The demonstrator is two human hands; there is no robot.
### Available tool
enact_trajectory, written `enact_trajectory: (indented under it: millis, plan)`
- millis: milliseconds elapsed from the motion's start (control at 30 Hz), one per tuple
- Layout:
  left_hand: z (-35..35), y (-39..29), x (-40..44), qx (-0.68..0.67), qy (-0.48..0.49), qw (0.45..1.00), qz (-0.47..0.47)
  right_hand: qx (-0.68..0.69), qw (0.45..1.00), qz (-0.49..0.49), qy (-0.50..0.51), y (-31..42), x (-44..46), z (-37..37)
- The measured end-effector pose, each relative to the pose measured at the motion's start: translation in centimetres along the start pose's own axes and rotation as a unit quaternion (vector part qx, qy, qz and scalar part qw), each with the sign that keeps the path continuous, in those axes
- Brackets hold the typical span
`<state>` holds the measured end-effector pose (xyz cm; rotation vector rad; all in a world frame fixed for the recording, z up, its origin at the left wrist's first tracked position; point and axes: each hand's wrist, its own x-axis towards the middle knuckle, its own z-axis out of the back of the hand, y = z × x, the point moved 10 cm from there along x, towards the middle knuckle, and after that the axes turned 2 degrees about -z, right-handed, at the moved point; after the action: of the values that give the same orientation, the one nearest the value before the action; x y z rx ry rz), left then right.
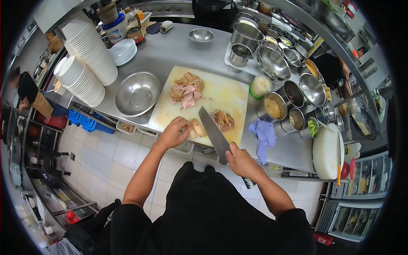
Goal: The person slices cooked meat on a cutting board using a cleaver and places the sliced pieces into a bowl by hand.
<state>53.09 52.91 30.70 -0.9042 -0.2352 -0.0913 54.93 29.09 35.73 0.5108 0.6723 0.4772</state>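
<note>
Your right hand wrapped round handle of knife — blade over cutting board, between pale meat and darker chopped meat. Your left hand: fingers curled beside pale meat, near board's front edge; whether pinching it, cannot tell. Meat probably soft, light, slippery — best steadied from side, fingertips tucked. Knife likely stiff, blade-heavy; best gripped close behind heel.
</note>
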Motion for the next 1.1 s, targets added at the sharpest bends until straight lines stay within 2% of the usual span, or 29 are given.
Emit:
enact_trajectory:
  millis: [100,333,400,533,600,667,800,933,1033,1100]
  plan:
    - [-0.2,-0.5,0.1,0.024,-0.018,0.998,-0.046,-0.023,0.999,0.027,0.012,1.0,0.6,-1.4]
    - [-0.3,-0.4,0.3,0.04,-0.021,0.998,-0.046,-0.107,0.993,-0.003,0.055,2.9,1.4,-3.3]
    - [-0.4,-0.8,0.1,0.059,-0.038,0.992,-0.103,-0.133,0.989,-0.002,0.058,3.5,2.2,-4.1]
    - [-0.1,-1.0,-0.7,0.047,-0.046,0.993,-0.093,-0.159,0.986,-0.009,0.052,3.6,4.8,-4.8]
    - [-0.1,0.5,-1.1,-0.06,-0.061,0.996,-0.023,-0.159,0.986,-0.023,0.049,3.2,5.2,-4.1]
    - [-0.9,0.4,-0.5,-0.059,-0.072,0.995,-0.029,-0.125,0.991,-0.004,0.039,2.8,5.2,-2.5]
    - [-1.8,0.1,0.0,-0.043,-0.086,0.994,-0.043,-0.144,0.989,-0.011,0.034,3.1,4.5,-1.3]
    - [-1.7,-0.4,0.2,-0.031,-0.098,0.992,-0.07,-0.182,0.981,-0.01,0.069,5.1,2.2,-0.5]
    - [-1.6,-0.3,0.3,-0.017,-0.107,0.991,-0.078,-0.183,0.979,-0.014,0.089,4.6,2.6,-1.5]
    - [-1.9,-0.1,0.3,-0.026,-0.083,0.993,-0.074,-0.207,0.977,0.022,0.046,3.8,4.5,-3.3]
